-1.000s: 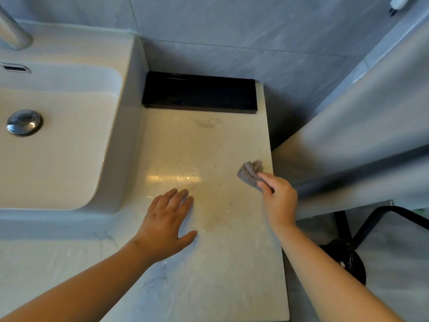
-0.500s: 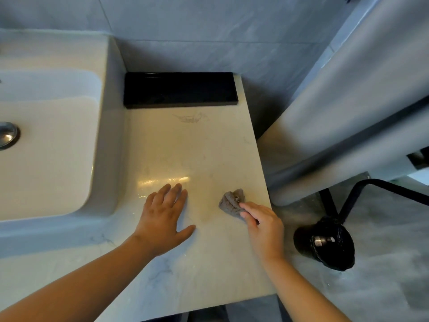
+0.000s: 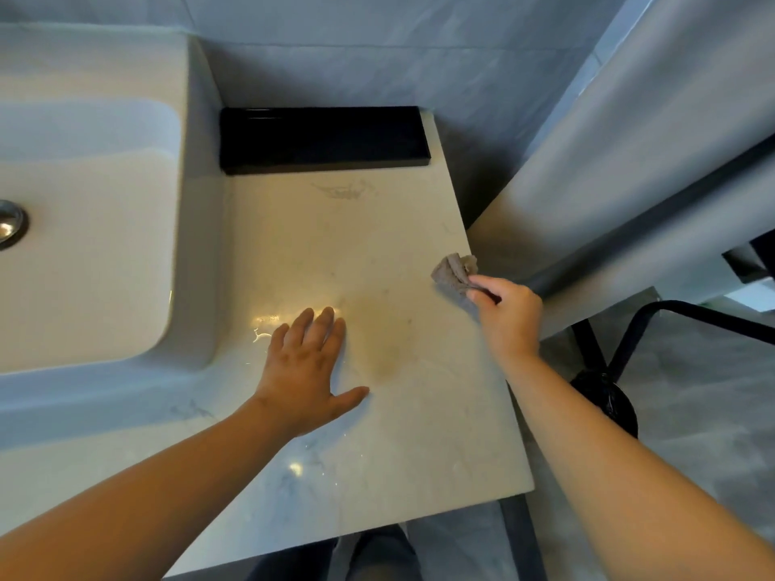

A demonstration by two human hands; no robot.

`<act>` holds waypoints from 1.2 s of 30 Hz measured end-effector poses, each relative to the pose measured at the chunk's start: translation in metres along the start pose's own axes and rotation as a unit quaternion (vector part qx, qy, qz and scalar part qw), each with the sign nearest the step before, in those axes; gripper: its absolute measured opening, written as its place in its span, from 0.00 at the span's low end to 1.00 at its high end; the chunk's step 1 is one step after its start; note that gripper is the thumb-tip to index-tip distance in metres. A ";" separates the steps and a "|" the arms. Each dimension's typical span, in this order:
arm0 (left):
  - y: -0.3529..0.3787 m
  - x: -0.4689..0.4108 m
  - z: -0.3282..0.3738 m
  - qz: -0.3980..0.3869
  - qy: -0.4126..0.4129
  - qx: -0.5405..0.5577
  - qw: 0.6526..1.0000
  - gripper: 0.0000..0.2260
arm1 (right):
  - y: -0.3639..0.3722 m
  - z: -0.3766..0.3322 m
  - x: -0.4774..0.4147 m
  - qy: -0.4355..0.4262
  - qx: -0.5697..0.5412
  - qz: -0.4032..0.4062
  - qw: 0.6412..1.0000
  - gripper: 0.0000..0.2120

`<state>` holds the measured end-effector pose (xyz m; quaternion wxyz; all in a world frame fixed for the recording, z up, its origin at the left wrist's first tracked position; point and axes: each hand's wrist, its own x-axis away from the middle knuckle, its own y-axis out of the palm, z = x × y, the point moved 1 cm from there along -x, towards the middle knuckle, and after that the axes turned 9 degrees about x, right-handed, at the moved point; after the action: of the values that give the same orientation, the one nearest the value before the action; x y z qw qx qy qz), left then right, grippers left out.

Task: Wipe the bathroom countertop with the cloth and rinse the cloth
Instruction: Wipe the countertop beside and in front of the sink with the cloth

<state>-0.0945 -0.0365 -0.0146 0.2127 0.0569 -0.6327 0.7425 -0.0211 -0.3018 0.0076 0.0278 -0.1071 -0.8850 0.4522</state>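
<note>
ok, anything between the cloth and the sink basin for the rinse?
Only the person's own left hand, flat on the countertop, roughly midway between the cloth, pinched by the right hand at the counter's right edge, and the sink. Past it, just the sink's raised side wall. Nothing else visible.

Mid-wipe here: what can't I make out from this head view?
Head view only.
Sink: cut off by the left edge; drain half shown.
Cloth: near part hidden inside the right hand.
Countertop under the left hand: covered by the palm.
</note>
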 end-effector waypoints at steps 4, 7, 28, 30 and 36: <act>-0.002 0.000 0.002 0.014 -0.002 0.016 1.000 0.47 | 0.022 0.010 0.014 -0.011 0.007 0.015 1.000 0.12; -0.001 0.001 0.005 0.020 -0.007 0.033 0.999 0.46 | 0.023 0.016 0.041 -0.058 0.009 0.003 0.998 0.12; 0.047 0.113 0.030 0.091 -0.218 0.126 0.963 0.40 | -0.014 -0.015 0.021 -0.125 -0.043 -0.098 0.986 0.12; 0.052 0.115 0.030 0.089 -0.230 0.129 0.961 0.40 | 0.000 -0.022 0.000 -0.124 -0.036 -0.094 0.987 0.12; 0.055 0.117 0.027 0.126 -0.221 0.167 0.953 0.41 | 0.042 -0.026 -0.002 -0.132 0.004 -0.091 0.987 0.12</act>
<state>-0.2263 -0.0399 -0.0190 -0.0402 0.1737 -0.5326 0.8274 -0.0083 -0.2580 -0.0112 -0.0474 0.0345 -0.8853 0.4614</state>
